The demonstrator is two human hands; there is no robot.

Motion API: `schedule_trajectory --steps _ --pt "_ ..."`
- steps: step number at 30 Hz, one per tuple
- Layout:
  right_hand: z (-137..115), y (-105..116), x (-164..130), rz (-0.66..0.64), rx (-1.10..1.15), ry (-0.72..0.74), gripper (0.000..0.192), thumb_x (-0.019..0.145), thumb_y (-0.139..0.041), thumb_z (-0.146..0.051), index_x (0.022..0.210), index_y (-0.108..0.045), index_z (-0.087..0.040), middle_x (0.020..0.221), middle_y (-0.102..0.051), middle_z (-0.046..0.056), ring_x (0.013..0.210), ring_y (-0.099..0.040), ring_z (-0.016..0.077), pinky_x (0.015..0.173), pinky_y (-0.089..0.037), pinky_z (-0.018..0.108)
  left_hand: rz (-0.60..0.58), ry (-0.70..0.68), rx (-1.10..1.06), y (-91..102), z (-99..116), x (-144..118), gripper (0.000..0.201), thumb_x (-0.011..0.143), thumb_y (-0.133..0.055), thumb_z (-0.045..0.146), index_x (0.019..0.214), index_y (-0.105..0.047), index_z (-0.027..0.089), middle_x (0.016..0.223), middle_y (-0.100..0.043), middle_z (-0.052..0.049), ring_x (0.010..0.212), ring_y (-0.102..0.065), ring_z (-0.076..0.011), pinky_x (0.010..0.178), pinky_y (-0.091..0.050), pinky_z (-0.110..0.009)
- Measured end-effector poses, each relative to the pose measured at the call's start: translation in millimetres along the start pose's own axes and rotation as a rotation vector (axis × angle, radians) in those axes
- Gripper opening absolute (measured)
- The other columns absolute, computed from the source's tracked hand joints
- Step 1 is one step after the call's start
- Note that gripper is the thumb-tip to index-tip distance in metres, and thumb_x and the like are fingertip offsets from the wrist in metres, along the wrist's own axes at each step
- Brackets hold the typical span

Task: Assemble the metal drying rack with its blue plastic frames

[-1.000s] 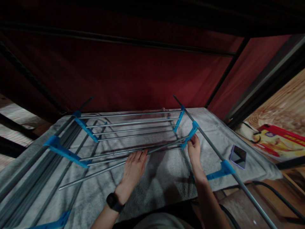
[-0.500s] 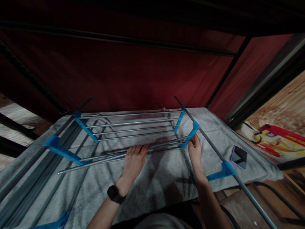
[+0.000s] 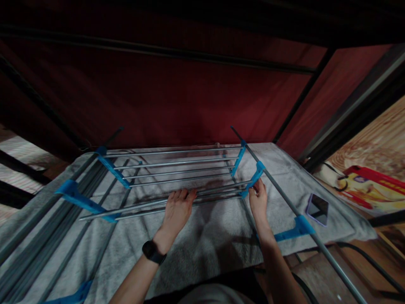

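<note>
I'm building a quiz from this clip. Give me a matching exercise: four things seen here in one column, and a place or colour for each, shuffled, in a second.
Things
1. left hand
2. right hand
3. phone
4. wristwatch

Places or colours
A. lying on the grey towel, right of the rack
B. black, on the left wrist
C. at the blue connector
D. fingers on a loose metal rod

Pairs: 1-D, 2-C, 3-A, 4-B
</note>
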State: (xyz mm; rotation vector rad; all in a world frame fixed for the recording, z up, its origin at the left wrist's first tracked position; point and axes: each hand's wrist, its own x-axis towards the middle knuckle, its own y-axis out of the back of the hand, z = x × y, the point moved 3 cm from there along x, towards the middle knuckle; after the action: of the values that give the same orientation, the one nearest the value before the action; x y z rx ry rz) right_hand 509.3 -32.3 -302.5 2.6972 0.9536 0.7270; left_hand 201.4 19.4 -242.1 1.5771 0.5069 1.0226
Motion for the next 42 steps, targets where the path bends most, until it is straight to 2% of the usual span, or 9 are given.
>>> schedule_trajectory --steps 17,21,24,26,29,31,35,39,42 --pt "-7 2 -2 -0.012 0.01 -0.043 0.064 0.081 -0.05 -0.036 0.143 -0.049 -0.021 0.121 -0.056 0.012 0.106 -0.059 0.0244 0.087 -0.05 0.039 0.021 -0.005 -0.038 -3.6 -2 3 0.031 0.099 -0.044 0.024 0.119 -0.068 0.023 0.093 -0.067 -0.01 0.09 -0.063 -0.0262 0.082 -0.047 -0.041" --pt "-6 4 -7 -0.018 -0.02 -0.033 0.065 0.081 -0.052 -0.037 0.143 -0.049 -0.018 0.119 -0.056 0.013 0.106 -0.058 0.0263 0.092 -0.048 0.043 0.01 -0.024 -0.029 -4.5 -1 -2 0.03 0.1 -0.045 0.025 0.122 -0.065 0.024 0.097 -0.066 -0.008 0.092 -0.062 -0.0243 0.085 -0.046 -0.04" --pt "-8 4 -19 0.026 -0.059 0.013 0.071 0.08 -0.056 -0.036 0.148 -0.042 -0.018 0.126 -0.053 0.014 0.113 -0.054 0.0283 0.098 -0.045 0.047 0.011 -0.038 -0.062 -4.7 -2 -6 0.03 0.1 -0.046 0.028 0.125 -0.062 0.023 0.1 -0.066 -0.008 0.095 -0.061 -0.0235 0.087 -0.046 -0.039" --pt "-16 3 -31 0.065 -0.076 0.069 0.074 0.08 -0.058 -0.034 0.15 -0.038 -0.019 0.134 -0.049 0.017 0.118 -0.052 0.0304 0.099 -0.045 0.05 -0.006 -0.053 -0.074 -4.7 -3 -8 0.032 0.098 -0.047 0.022 0.128 -0.06 0.022 0.103 -0.066 -0.008 0.097 -0.061 -0.0228 0.089 -0.045 -0.038" --pt "-39 1 -48 0.095 -0.108 0.253 0.07 0.082 -0.057 -0.033 0.148 -0.041 -0.017 0.142 -0.043 0.02 0.13 -0.044 0.0344 0.106 -0.038 0.057 -0.036 -0.073 -0.074 -3.9 -3 -10 0.039 0.095 -0.046 0.011 0.131 -0.057 0.021 0.105 -0.066 -0.008 0.098 -0.06 -0.0224 0.091 -0.044 -0.038" --pt "-56 -6 -54 0.027 -0.112 0.39 0.059 0.086 -0.054 -0.031 0.142 -0.049 -0.017 0.138 -0.05 0.019 0.133 -0.043 0.0341 0.109 -0.036 0.058 -0.04 -0.072 -0.067 -2.4 -3 -10 0.039 0.095 -0.045 0.01 0.131 -0.057 0.02 0.105 -0.066 -0.008 0.098 -0.06 -0.0229 0.091 -0.044 -0.038" --pt "-88 -32 -62 -0.307 -0.029 0.475 0.039 0.092 -0.044 -0.028 0.126 -0.062 -0.024 0.121 -0.063 0.012 0.118 -0.057 0.028 0.103 -0.045 0.052 -0.053 -0.068 -0.058 1.1 0 -12 0.04 0.095 -0.044 0.01 0.132 -0.055 0.019 0.11 -0.065 -0.009 0.1 -0.059 -0.0226 0.093 -0.044 -0.038" --pt "-124 -60 -73 -0.531 0.062 0.515 0.035 0.095 -0.041 -0.027 0.119 -0.066 -0.027 0.121 -0.066 0.008 0.115 -0.06 0.0255 0.103 -0.046 0.049 -0.062 -0.062 -0.043 0.1 1 -15 0.039 0.095 -0.045 0.011 0.132 -0.054 0.018 0.111 -0.065 -0.01 0.101 -0.059 -0.0233 0.091 -0.045 -0.039" --pt "-155 -84 -83 -0.71 0.094 0.567 0.034 0.095 -0.041 -0.024 0.119 -0.066 -0.028 0.122 -0.066 0.006 0.115 -0.06 0.0238 0.104 -0.046 0.045 -0.062 -0.063 -0.062 -10.3 2 -15 0.032 0.093 -0.047 0.011 0.122 -0.06 0.015 0.113 -0.066 -0.012 0.106 -0.059 -0.0245 0.096 -0.044 -0.041"
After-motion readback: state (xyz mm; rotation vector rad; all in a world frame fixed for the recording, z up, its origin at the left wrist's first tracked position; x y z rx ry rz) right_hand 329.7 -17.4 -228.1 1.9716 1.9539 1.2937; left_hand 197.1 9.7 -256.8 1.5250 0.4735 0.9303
